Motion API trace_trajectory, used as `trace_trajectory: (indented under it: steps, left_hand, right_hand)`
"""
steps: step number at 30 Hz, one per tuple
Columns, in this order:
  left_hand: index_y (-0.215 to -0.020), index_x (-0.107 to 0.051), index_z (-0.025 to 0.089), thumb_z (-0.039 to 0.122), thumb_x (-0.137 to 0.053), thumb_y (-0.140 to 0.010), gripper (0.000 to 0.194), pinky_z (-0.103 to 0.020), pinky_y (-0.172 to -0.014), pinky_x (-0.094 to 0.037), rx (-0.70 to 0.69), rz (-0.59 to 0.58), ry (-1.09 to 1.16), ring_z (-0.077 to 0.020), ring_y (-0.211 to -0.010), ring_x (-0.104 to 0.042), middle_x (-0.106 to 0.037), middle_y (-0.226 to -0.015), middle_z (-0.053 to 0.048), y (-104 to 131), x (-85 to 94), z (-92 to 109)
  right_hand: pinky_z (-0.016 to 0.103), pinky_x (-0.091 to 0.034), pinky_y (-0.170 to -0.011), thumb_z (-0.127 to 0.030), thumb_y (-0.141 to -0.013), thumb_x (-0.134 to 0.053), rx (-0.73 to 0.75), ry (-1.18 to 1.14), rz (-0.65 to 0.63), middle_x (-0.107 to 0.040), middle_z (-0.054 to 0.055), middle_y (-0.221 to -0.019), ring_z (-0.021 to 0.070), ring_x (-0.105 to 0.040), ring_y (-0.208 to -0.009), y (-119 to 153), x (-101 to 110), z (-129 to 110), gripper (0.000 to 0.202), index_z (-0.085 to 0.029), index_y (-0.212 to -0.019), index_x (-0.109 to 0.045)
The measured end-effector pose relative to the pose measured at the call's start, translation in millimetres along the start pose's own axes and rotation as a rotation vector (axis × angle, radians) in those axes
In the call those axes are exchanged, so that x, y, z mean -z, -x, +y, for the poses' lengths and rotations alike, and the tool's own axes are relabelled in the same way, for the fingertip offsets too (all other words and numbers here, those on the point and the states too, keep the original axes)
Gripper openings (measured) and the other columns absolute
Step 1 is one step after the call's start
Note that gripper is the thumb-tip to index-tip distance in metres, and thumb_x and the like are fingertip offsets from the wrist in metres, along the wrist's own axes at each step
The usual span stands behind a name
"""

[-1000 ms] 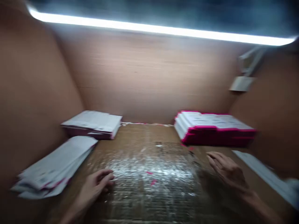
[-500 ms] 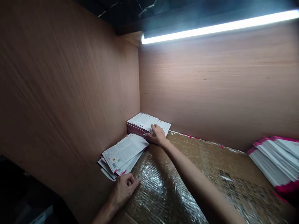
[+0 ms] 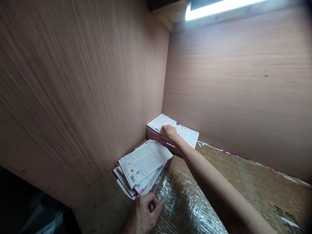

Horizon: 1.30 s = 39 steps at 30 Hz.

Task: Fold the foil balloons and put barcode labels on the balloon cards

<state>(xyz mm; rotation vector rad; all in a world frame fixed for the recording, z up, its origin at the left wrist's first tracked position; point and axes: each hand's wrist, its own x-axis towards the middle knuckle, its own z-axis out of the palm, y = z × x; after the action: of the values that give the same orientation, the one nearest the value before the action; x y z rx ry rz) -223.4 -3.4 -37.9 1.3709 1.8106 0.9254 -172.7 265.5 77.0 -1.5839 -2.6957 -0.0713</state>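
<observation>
Two piles of flat printed white cards lie in the corner. My right hand (image 3: 170,132) rests on the left part of the neat back stack (image 3: 188,134), fingers bent over its front edge; the fingertips are hidden, so any grip on a card cannot be made out. Nearer to me, a loose, fanned pile (image 3: 146,161) with pink edges and barcodes leans out of line beside the left wall. Just below that pile is my left hand (image 3: 149,208), its fingers curled and the thumb close to them, with nothing visible between them.
Plywood panels rise on the left (image 3: 97,81) and at the back (image 3: 231,81). Brown cardboard under clear plastic wrap (image 3: 219,172) forms the surface. A bright tube light (image 3: 219,8) hangs above. Dark objects sit at the lower left.
The view has swung right to left across the scene, shifting the piles rightward in the picture. My right hand has moved to the left part of the back stack, its fingers more bent.
</observation>
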Motion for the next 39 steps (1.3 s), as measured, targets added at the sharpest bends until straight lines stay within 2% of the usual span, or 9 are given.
trace_trajectory:
  steps: [17, 22, 25, 27, 29, 32, 34, 37, 39]
  left_hand:
    - [-0.052, -0.047, 0.02, 0.048, -0.052, -0.078, 0.039, -0.024, -0.047, -0.025, -0.027, 0.089, -0.043, -0.0109, -0.046, -0.035, -0.038, -0.046, 0.005, -5, -5.3, -12]
    - [-0.049, -0.049, 0.021, 0.052, -0.056, -0.074, 0.04, -0.024, -0.042, -0.028, -0.035, 0.104, -0.019, -0.0121, -0.038, -0.04, -0.043, -0.04, 0.005, -6, 6.4, -6]
    - [-0.064, -0.059, 0.019, 0.057, -0.059, -0.071, 0.039, -0.026, -0.041, -0.039, -0.073, 0.097, 0.023, -0.0174, -0.042, -0.054, -0.058, -0.049, 0.0, -2, 8.9, 26]
    - [-0.102, -0.063, 0.016, 0.053, -0.071, -0.065, 0.053, -0.031, -0.064, -0.053, -0.222, 0.197, 0.109, -0.0254, -0.08, -0.069, -0.072, -0.091, -0.009, 5, -2.3, 61]
    - [-0.135, -0.045, 0.019, 0.046, -0.081, -0.059, 0.088, -0.039, -0.091, -0.05, -0.428, 0.204, 0.202, -0.0306, -0.12, -0.055, -0.057, -0.134, -0.015, 17, -25.0, 99]
    - [-0.132, -0.053, 0.02, 0.042, -0.079, -0.067, 0.073, -0.04, -0.096, -0.048, -0.584, -0.121, 0.389, -0.0317, -0.118, -0.057, -0.059, -0.133, -0.013, 39, -67.1, 140]
    - [-0.114, -0.067, 0.018, 0.041, -0.069, -0.079, 0.042, -0.037, -0.085, -0.053, -0.572, -0.285, 0.535, -0.0294, -0.102, -0.065, -0.07, -0.113, -0.011, 52, -89.0, 148]
    - [-0.103, -0.072, 0.02, 0.036, -0.066, -0.082, 0.027, -0.033, -0.08, -0.053, -0.538, -0.316, 0.569, -0.0267, -0.093, -0.066, -0.073, -0.1, -0.006, 62, -105.1, 142]
    - [-0.103, -0.071, 0.023, 0.032, -0.069, -0.08, 0.024, -0.031, -0.082, -0.052, -0.543, -0.329, 0.479, -0.0254, -0.093, -0.065, -0.073, -0.1, -0.003, 65, -109.4, 137]
  right_hand:
    - [0.036, -0.052, -0.081, -0.026, -0.096, -0.052, 0.093, 0.053, 0.2, -0.064, 0.011, -0.11, 0.0204, -0.063, -0.094, 14, 44, 15, 0.025, -0.011, -0.115, -0.058]
    - [0.026, -0.042, -0.067, -0.017, -0.099, -0.032, 0.07, 0.031, 0.36, -0.068, 0.011, -0.098, 0.0184, -0.063, -0.082, 121, 89, 74, 0.028, -0.014, -0.111, -0.057]
    - [0.023, -0.038, -0.058, -0.021, -0.093, -0.042, 0.228, -0.179, 0.237, -0.064, 0.002, -0.074, 0.0128, -0.055, -0.064, 214, 113, 125, 0.02, -0.016, -0.091, -0.061]
    - [0.022, -0.036, -0.054, -0.021, -0.089, -0.046, 0.346, -0.377, 0.068, -0.058, -0.001, -0.067, 0.01, -0.048, -0.058, 272, 122, 151, 0.017, -0.016, -0.082, -0.06]
    - [0.021, -0.036, -0.053, -0.022, -0.087, -0.048, 0.368, -0.469, -0.073, -0.055, -0.003, -0.063, 0.0086, -0.044, -0.055, 321, 122, 167, 0.017, -0.015, -0.077, -0.061]
    - [0.022, -0.04, -0.054, -0.024, -0.086, -0.055, 0.293, -0.523, -0.147, -0.057, -0.003, -0.061, 0.0086, -0.048, -0.054, 373, 102, 177, 0.014, -0.015, -0.08, -0.065]
    - [0.024, -0.047, -0.061, -0.031, -0.082, -0.064, 0.178, -0.692, 0.01, -0.065, 0.0, -0.076, 0.0117, -0.057, -0.064, 398, 75, 180, 0.022, -0.018, -0.1, -0.066]
    - [0.037, -0.051, -0.085, -0.042, -0.062, -0.083, -0.033, -1.02, 0.392, -0.066, 0.008, -0.108, 0.0223, -0.064, -0.096, 427, 21, 184, 0.078, -0.022, -0.131, -0.05]
    - [0.044, -0.048, -0.095, -0.04, -0.05, -0.089, -0.115, -1.172, 0.458, -0.063, 0.011, -0.119, 0.028, -0.06, -0.111, 439, -14, 181, 0.101, -0.023, -0.138, -0.042]
